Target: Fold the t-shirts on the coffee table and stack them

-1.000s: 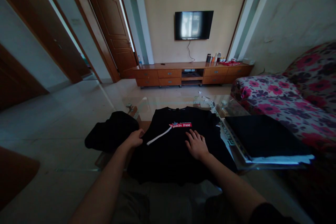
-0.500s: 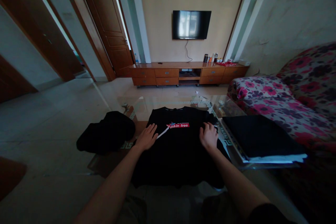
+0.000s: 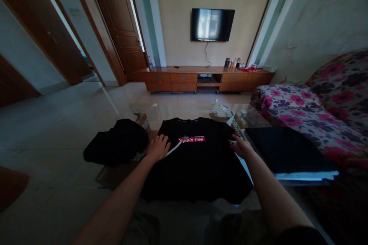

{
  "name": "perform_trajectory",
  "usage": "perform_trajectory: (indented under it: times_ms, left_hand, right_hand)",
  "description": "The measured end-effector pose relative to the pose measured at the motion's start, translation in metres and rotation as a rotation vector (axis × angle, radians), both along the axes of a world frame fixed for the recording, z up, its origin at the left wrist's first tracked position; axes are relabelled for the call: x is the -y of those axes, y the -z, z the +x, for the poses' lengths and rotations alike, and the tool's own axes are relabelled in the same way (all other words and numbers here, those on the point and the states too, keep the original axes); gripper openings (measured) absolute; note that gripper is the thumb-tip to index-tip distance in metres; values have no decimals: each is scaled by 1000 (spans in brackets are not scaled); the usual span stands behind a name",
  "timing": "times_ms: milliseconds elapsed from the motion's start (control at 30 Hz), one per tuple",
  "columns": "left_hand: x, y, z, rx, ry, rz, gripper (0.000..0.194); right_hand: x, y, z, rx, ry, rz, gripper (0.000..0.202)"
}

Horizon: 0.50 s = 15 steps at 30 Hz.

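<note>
A black T-shirt (image 3: 198, 168) with a red "main free" print and a white stripe lies spread on the glass table (image 3: 161, 111), its collar toward the far side. My left hand (image 3: 158, 148) rests with fingers apart on the shirt's left side, beside the white stripe. At the right sleeve edge, my right hand (image 3: 240, 146) has its fingers pinched on the black cloth. A crumpled black garment (image 3: 116, 143) lies left of the shirt. On the right is a stack of folded dark clothes (image 3: 287, 149) with white cloth at the bottom.
Beyond the table stands a low wooden cabinet (image 3: 184, 79) with bottles at its right end, under a wall television (image 3: 212, 25). A flowered sofa (image 3: 299, 111) is on the right. A small clear packet (image 3: 220, 111) lies near the table's far edge.
My right hand has moved right, from lying open on the shirt to its sleeve edge, and its fingers have closed. The shirt's right side is spread wider, and my left hand has shifted slightly left.
</note>
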State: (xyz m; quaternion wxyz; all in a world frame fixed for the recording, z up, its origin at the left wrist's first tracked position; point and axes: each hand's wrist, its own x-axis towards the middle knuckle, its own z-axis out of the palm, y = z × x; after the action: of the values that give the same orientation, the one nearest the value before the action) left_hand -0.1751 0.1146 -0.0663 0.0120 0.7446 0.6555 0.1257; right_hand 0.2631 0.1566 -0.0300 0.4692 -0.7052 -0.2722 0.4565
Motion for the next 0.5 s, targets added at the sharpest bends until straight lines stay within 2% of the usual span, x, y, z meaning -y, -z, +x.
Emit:
perform_trajectory:
  times_ms: [200, 500]
  left_hand:
    - [-5, 12, -4, 47, 141, 18, 52]
    - [-7, 20, -6, 58, 145, 19, 54]
  right_hand:
    - [11, -4, 6, -73, -158, -33, 24]
    - [5, -1, 6, 236, -79, 232, 34]
